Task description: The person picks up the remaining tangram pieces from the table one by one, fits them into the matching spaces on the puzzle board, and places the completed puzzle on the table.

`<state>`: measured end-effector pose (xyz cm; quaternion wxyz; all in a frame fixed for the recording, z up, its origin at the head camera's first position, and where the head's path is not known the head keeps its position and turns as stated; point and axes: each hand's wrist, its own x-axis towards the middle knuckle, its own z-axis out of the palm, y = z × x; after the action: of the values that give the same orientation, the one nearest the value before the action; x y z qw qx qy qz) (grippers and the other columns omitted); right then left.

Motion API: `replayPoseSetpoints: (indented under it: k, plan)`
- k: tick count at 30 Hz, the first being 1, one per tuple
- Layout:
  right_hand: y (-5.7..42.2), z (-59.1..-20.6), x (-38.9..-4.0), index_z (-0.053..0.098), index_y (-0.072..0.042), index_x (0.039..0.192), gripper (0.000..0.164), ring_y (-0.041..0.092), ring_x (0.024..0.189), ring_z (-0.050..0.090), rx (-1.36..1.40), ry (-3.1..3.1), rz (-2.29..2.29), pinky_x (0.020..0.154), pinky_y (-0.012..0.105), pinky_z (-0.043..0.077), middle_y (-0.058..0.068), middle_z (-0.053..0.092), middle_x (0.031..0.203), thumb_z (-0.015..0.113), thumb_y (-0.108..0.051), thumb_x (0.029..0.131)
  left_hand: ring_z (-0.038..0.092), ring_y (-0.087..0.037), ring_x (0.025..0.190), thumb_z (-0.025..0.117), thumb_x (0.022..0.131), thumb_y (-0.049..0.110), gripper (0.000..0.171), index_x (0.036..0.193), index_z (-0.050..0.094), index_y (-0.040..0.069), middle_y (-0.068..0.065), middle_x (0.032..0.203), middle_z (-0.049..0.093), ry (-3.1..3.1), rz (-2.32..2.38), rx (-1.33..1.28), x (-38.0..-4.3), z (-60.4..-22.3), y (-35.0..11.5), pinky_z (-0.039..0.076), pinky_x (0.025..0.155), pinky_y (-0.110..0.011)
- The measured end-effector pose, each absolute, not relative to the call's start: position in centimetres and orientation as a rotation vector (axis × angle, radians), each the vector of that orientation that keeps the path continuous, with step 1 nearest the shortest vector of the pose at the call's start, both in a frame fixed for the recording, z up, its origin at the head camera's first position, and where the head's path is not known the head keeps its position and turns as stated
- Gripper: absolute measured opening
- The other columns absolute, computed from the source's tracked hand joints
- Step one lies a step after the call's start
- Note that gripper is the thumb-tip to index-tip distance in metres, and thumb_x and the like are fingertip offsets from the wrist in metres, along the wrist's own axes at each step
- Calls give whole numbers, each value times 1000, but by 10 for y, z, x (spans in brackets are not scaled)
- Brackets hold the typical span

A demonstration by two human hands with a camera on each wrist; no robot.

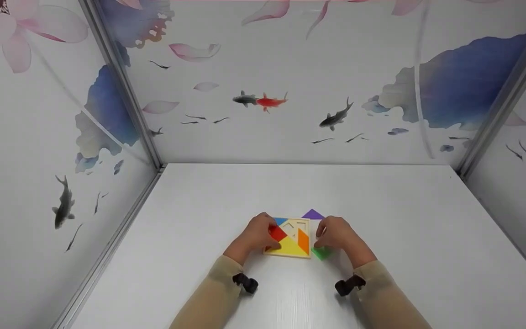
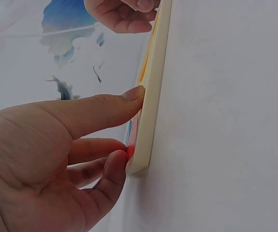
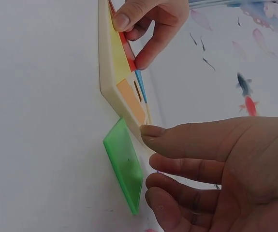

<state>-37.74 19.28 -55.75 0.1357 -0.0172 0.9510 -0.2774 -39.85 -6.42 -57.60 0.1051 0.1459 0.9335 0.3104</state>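
A pale wooden tangram tray (image 1: pixel 310 237) lies on the table, with blue (image 1: pixel 281 221), red (image 1: pixel 278 233), yellow (image 1: pixel 292 248) and orange pieces (image 1: pixel 303 241) in it. My left hand (image 1: pixel 259 232) holds the tray's left side, its thumb near the front rim and its fingers at the red piece. By the right rim is my right hand (image 1: pixel 338 235), thumb and fingers apart, close to the tray corner. Beneath it lies a green piece (image 3: pixel 125 166), outside the tray. Behind, a purple triangle (image 1: pixel 312 214) rests on the table, partly hidden by the right hand.
White table surface (image 1: pixel 190 205) surrounds the tray. Printed panels with fish and lotus (image 1: pixel 267 137) stand at the back and both sides, joined by metal corner posts (image 1: pixel 126 87). A pinkish bit (image 3: pixel 151 230) shows at the bottom of the right wrist view.
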Motion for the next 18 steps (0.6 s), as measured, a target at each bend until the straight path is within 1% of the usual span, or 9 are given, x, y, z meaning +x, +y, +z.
replayPoseSetpoints:
  k: [4, 9, 12, 18]
  plan:
    - [192, -559, -377, 76, -12, 90, 21, 22, 84, 60, -67, 2756, -786, 79, 35, 57, 5, 69, 95, 93, -18, 80, 54, -25, 121, 94, 80, 22, 57, 130, 71, 6, -8, 136, 60, 2741, 923, 402, -398, -575, -64, 50, 113, -43]
    - [191, -560, -378, 75, -12, 92, 23, 22, 85, 60, -59, 2743, -777, 84, 37, 58, 5, 69, 94, 94, -17, 79, 54, -25, 123, 94, 80, 21, 58, 132, 71, 8, -7, 140, 58, 2722, 953, 351, -397, -574, -63, 50, 115, -44]
    - [190, -560, -377, 75, -12, 91, 24, 22, 85, 59, -57, 2741, -768, 84, 38, 58, 4, 69, 93, 94, -17, 79, 54, -25, 124, 95, 80, 21, 58, 132, 71, 8, -7, 140, 58, 2726, 949, 354, -398, -574, -62, 50, 115, -44]
    - [187, -558, -375, 73, -12, 94, 25, 23, 87, 59, -44, 2714, -764, 85, 38, 57, 5, 68, 94, 93, -15, 80, 54, -25, 124, 95, 80, 22, 59, 132, 71, 8, -7, 141, 58, 2730, 944, 356, -399, -575, -62, 50, 115, -44]
